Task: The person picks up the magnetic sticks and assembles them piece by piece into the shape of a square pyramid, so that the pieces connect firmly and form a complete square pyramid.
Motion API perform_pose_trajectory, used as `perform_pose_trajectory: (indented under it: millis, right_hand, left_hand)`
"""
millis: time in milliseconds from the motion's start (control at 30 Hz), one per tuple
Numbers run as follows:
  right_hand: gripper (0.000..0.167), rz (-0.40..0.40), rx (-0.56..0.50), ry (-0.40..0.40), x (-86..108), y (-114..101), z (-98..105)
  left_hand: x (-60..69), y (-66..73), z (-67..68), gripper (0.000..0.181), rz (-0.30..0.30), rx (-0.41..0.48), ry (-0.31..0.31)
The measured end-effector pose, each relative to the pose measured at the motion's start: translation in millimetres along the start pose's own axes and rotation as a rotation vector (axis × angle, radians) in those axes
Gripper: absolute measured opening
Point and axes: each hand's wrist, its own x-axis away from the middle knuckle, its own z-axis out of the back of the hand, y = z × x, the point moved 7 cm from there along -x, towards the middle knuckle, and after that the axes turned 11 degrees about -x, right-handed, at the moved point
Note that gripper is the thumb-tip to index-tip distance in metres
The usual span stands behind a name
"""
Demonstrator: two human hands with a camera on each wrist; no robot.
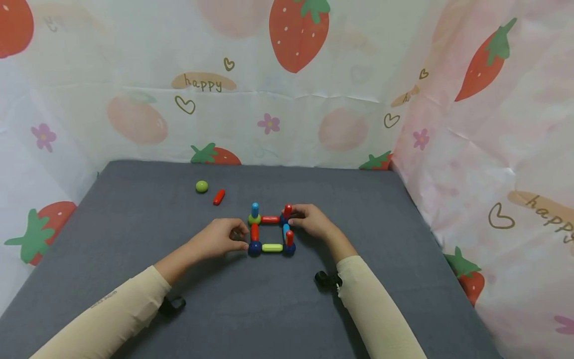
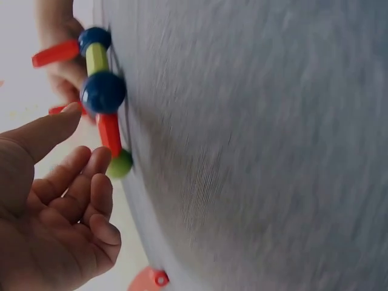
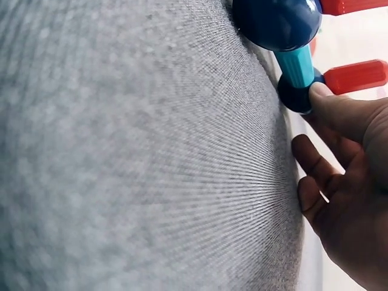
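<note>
The left hand [image 1: 219,237] has its thumb and fingers apart, with nothing pinched between them. Its thumb tip is right by the near left blue ball [image 1: 254,248]; I can't tell if they touch. The right hand [image 1: 315,220] has its thumb on the far right blue ball [image 1: 283,220], and a finger goes round behind. It looks like a pinch, but that fingertip is hidden.

These balls are corners of a square [image 1: 272,248] made of sticks and balls. It sits on the gray desk [image 1: 242,309], between the hands. A blue stick [image 1: 255,210] stands up on its far left ball, which is green. A red stick stands on each right corner.

The square looks light and hard, maybe plastic. The balls are shiny, so they could slip or roll. The sticks have flat sides and should be easier to grip. The joints may pop apart if tugged, so I would hold two corner balls, down low, and not lift by the standing sticks.

Farther out, on the far left, a loose green ball [image 1: 202,186] and a loose red stick [image 1: 218,197] lie near each other, not touching.
</note>
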Motion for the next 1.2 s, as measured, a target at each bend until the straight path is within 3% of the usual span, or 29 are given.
perform_pose_trajectory:
  millis: [333,667,800,1200]
  right_hand:
    - [0.035,0.011,-0.002,0.004,1.0,-1,0]
    - [0.035,0.017,-0.013,0.007,1.8,-1,-1]
    - [0.034,0.022,-0.006,0.009,2.0,-1,0]
    - [0.034,0.023,-0.026,0.008,2.6,-2,1]
  left_hand:
    - [-10.2,-32.2,38.9,0.042,0.096,-0.057,0.159]
    - [-26.9,-74.9,60.3,0.051,0.208,-0.072,0.284]
    - [-32.5,-86.5,62.4,0.053,0.250,-0.077,0.289]
    - [-54.6,-102.1,55.5,0.060,0.337,-0.120,0.249]
